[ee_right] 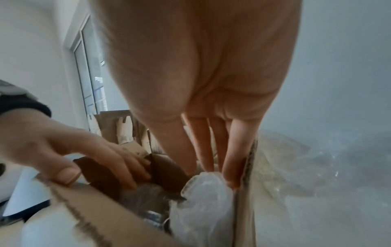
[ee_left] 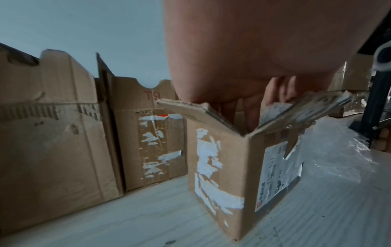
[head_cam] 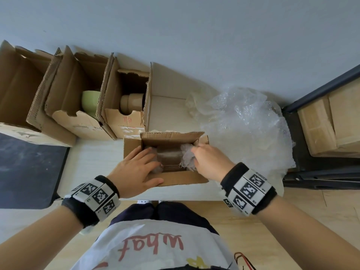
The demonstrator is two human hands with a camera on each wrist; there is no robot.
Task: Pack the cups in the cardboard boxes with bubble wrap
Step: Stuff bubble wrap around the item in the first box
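A small open cardboard box (head_cam: 181,179) (ee_left: 222,158) stands on the table in front of me. Down inside it I see a clear glass cup (head_cam: 169,158) (ee_right: 148,198), partly hidden. My right hand (head_cam: 209,162) (ee_right: 203,147) reaches into the box's right side, its straight fingers pressing a wad of bubble wrap (head_cam: 187,157) (ee_right: 203,200) down against the wall. My left hand (head_cam: 136,168) (ee_right: 63,150) (ee_left: 253,50) reaches into the left side. Its fingers lie on a brown inner flap and more wrap, and its thumb rests on the front flap.
Three taller open boxes line the back left; one holds a green cup (head_cam: 89,103), another a tan cup (head_cam: 131,103). A loose pile of bubble wrap (head_cam: 243,123) covers the table at right. A dark shelf (head_cam: 319,172) with cartons stands far right, a black block (head_cam: 29,168) at left.
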